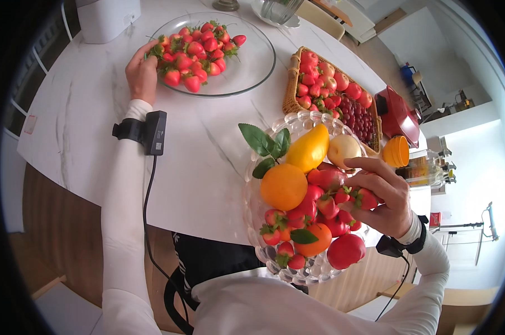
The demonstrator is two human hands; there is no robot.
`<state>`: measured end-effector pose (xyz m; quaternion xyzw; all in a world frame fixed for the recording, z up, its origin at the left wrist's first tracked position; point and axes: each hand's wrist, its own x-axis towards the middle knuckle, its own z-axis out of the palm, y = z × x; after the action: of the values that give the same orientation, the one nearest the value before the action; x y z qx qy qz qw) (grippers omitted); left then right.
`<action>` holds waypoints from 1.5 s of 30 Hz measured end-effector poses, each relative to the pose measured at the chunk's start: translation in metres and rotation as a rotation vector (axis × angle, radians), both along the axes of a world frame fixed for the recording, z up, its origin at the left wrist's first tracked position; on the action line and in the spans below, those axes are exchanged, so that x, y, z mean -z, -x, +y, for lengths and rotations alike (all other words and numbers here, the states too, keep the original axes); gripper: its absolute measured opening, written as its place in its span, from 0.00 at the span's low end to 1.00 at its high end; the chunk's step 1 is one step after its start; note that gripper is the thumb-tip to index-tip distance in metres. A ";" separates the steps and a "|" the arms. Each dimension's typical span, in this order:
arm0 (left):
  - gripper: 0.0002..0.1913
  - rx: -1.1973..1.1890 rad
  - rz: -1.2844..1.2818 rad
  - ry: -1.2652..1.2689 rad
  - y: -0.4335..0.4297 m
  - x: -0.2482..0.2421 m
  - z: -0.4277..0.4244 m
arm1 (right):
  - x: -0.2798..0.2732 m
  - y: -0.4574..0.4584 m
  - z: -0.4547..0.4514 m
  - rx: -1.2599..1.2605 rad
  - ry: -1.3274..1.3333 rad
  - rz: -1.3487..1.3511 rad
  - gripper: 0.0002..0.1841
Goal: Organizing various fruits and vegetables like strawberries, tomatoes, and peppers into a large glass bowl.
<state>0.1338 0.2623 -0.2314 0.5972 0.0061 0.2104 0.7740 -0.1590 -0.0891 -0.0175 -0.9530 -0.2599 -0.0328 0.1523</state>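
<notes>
My left hand (141, 73) is at the left rim of a round clear glass plate (258, 69), its fingertips against a heap of strawberries (196, 48). Whether those fingers grip a strawberry or the rim is hidden. My right hand (384, 197) reaches into a bubble-edged glass bowl (252, 209), thumb and fingers curved around a strawberry (366, 199); a firm hold cannot be made out. In that bowl are an orange (284, 187), a yellow mango (309, 148), a pale pear-like fruit (344, 150), a smaller orange fruit (323, 238), a red round fruit (346, 251) and more strawberries.
Behind the bowl, a wicker basket (292, 90) holds red apples, strawberries and grapes (357, 121). Beyond it stand a red pot (399, 115) and an orange cup (395, 151). A white appliance (108, 21) occupies the back left of the marbled table (89, 125). Cables trail from both wrists.
</notes>
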 end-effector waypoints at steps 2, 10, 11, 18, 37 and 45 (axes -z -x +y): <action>0.21 -0.010 -0.033 -0.010 -0.004 0.003 0.001 | -0.002 0.003 0.002 0.004 -0.003 0.023 0.20; 0.24 -0.023 0.040 -0.071 0.002 -0.003 -0.002 | 0.007 0.033 0.006 -0.022 -0.098 0.117 0.22; 0.23 -0.025 0.030 -0.052 0.001 -0.002 -0.001 | 0.008 0.039 0.006 -0.028 -0.099 0.140 0.22; 0.21 -0.033 0.010 -0.014 -0.004 0.003 0.000 | 0.021 0.070 0.014 -0.095 -0.199 0.155 0.22; 0.21 -0.022 -0.016 0.028 -0.005 0.000 -0.002 | 0.032 0.084 0.002 -0.159 -0.002 0.099 0.18; 0.21 -0.056 -0.037 0.001 -0.003 0.003 0.001 | -0.010 -0.008 0.004 -0.160 0.096 -0.143 0.20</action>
<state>0.1367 0.2631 -0.2345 0.5924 0.0083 0.2429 0.7681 -0.1511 -0.0849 -0.0070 -0.9306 -0.3466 -0.0760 0.0896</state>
